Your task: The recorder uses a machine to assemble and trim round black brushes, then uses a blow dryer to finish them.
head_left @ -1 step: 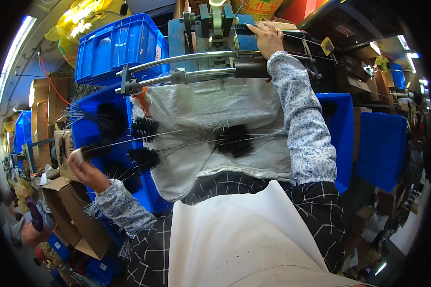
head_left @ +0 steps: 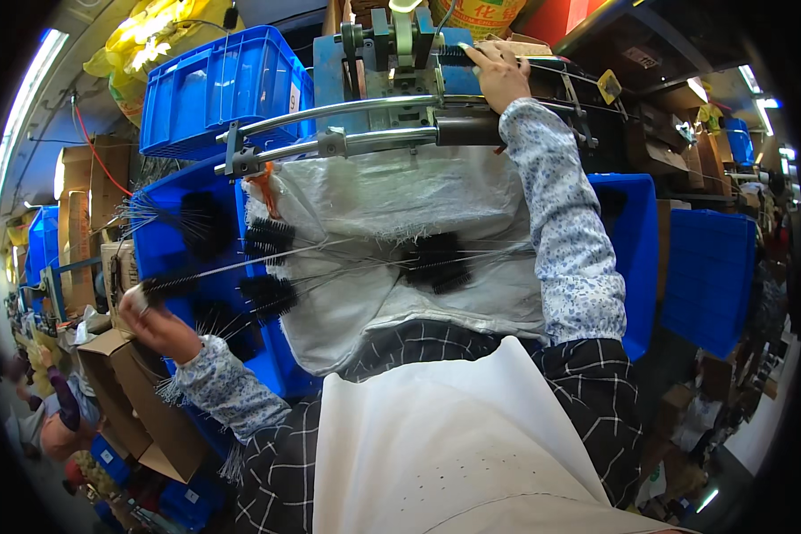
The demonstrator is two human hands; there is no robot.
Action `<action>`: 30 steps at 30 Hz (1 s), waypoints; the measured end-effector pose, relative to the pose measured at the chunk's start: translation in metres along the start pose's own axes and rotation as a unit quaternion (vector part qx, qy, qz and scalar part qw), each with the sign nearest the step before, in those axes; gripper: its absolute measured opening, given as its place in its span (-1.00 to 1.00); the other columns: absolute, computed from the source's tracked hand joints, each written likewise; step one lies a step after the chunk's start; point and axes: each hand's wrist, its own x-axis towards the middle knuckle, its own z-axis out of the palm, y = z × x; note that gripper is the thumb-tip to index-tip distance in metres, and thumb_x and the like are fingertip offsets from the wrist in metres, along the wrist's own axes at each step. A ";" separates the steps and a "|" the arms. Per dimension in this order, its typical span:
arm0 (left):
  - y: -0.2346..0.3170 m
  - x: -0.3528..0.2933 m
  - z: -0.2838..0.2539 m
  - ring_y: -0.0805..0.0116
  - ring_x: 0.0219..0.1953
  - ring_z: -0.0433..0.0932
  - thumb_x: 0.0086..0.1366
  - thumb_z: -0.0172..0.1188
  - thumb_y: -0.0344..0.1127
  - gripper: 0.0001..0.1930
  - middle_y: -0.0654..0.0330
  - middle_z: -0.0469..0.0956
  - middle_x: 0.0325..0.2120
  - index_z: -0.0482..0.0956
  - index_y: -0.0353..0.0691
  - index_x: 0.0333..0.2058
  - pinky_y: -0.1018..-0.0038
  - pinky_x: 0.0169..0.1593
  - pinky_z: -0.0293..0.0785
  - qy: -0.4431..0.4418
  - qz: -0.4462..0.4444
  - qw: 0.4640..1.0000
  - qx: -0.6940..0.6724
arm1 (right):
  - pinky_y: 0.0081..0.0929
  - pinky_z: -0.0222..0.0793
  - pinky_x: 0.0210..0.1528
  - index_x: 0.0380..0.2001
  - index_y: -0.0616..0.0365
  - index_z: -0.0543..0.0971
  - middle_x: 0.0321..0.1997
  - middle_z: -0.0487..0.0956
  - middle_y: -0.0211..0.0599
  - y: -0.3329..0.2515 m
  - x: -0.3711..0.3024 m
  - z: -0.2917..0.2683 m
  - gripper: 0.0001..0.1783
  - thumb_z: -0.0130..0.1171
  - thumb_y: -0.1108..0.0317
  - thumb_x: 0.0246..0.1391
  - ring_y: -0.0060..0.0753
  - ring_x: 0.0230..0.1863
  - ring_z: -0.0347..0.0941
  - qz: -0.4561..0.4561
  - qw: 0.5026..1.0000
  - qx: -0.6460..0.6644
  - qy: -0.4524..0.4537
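Observation:
At the left, my left hand (head_left: pixel 160 327) is closed round the tip of a black bottle brush (head_left: pixel 173 286). A long twisted wire handle (head_left: pixel 267 258) runs from that brush to the right, across my lap. My right hand (head_left: pixel 502 73) reaches up to the blue bench machine (head_left: pixel 331 76), its fingers curled over a second black bottle brush (head_left: pixel 455 55) lying along the machine's right side. Part of that brush is under the fingers. More black brushes, one a bunch (head_left: pixel 434 262), lie on the pale plastic sheet (head_left: pixel 356 320) over my lap.
Two bent metal rails (head_left: pixel 365 140) cross in front of the machine. A blue crate (head_left: pixel 196 93) stands at the far left, above a blue bin (head_left: pixel 165 191) holding brushes. Other blue bins (head_left: pixel 707 276) stand at the right; an open cardboard box (head_left: pixel 142 409) is at lower left.
My left hand has shifted slightly to the left with the brush. My right hand has slid a little to the right along the machine.

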 end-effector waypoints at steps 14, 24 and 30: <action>-0.009 -0.005 -0.016 0.37 -0.31 0.45 0.15 -0.05 -0.37 -0.73 0.06 0.39 -0.30 0.29 -0.34 -0.17 0.58 -0.26 0.46 0.069 0.011 0.974 -0.214 | -0.29 0.18 -0.13 -0.14 0.07 0.39 -0.14 0.42 -0.29 -0.036 -0.013 -0.022 -0.59 0.02 0.28 -0.15 -0.29 -0.12 0.33 0.160 0.980 0.121 -0.016; -0.011 -0.006 -0.027 0.34 -0.27 0.44 0.16 -0.08 -0.37 -0.68 0.02 0.37 -0.25 0.24 -0.40 -0.12 0.57 -0.24 0.46 0.109 0.127 0.965 0.200 | -0.27 0.14 -0.14 -0.10 0.08 0.37 -0.15 0.43 -0.28 -0.050 -0.011 -0.020 -0.57 0.01 0.32 -0.14 -0.31 -0.11 0.33 0.163 0.979 0.126 -0.011; -0.009 -0.005 -0.028 0.34 -0.26 0.43 0.17 -0.10 -0.36 -0.66 0.02 0.36 -0.24 0.21 -0.42 -0.10 0.59 -0.24 0.46 0.103 0.102 0.984 0.106 | -0.28 0.13 -0.14 -0.09 0.08 0.36 -0.15 0.42 -0.29 -0.057 -0.010 -0.019 -0.57 0.00 0.34 -0.14 -0.31 -0.13 0.34 0.158 0.979 0.127 -0.001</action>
